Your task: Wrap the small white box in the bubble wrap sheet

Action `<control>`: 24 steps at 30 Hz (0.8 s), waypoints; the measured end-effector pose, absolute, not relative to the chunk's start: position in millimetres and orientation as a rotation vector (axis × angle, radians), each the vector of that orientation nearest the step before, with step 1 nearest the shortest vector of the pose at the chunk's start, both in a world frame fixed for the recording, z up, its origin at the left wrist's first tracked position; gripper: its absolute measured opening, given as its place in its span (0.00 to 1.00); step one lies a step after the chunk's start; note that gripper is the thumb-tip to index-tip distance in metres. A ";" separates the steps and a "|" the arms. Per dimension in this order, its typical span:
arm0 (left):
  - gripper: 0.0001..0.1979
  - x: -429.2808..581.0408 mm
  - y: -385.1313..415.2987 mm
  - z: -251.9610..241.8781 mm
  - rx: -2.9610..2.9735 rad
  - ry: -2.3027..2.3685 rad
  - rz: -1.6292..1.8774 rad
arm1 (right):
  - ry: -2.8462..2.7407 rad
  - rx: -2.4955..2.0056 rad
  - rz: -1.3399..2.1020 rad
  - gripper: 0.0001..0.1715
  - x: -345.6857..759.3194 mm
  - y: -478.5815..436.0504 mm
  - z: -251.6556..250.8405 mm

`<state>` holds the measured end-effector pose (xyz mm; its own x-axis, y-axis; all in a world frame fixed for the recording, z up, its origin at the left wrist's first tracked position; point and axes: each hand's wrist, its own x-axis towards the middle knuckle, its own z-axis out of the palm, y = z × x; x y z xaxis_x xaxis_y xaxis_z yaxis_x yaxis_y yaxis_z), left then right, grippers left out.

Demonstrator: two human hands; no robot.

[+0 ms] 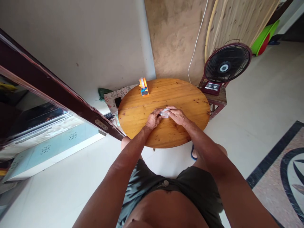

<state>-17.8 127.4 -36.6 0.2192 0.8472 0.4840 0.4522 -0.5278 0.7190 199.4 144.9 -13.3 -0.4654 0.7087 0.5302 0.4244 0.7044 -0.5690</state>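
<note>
Over the middle of the round wooden table (175, 133), my two hands meet at a small, pale, partly see-through piece (164, 113) that looks like thin plastic or paper; its exact kind is too small to make out. From the left side, my left hand (154, 118) pinches it with curled fingers. My right hand (177, 115) grips the opposite edge between thumb and fingers. Toward the table's back edge stands an orange and blue tape dispenser (143, 86), apart from both hands.
At the right, a dark red electric fan (226, 63) sits on a wooden stool (219, 98). A black phone-like object (117, 102) lies on a printed sack (110, 100) left of the table. A dark door frame (71, 101) slants along the left. A white cord (197, 38) hangs behind.
</note>
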 end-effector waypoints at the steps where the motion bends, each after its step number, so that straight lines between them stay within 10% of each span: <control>1: 0.20 -17.9 127.5 -37.0 2.066 1.201 1.248 | -2.104 -0.889 0.465 0.21 197.4 144.5 -11.8; 24: 0.24 -17.4 123.0 -31.9 2.050 1.105 1.274 | -2.137 -0.979 0.083 0.11 182.2 131.5 -26.3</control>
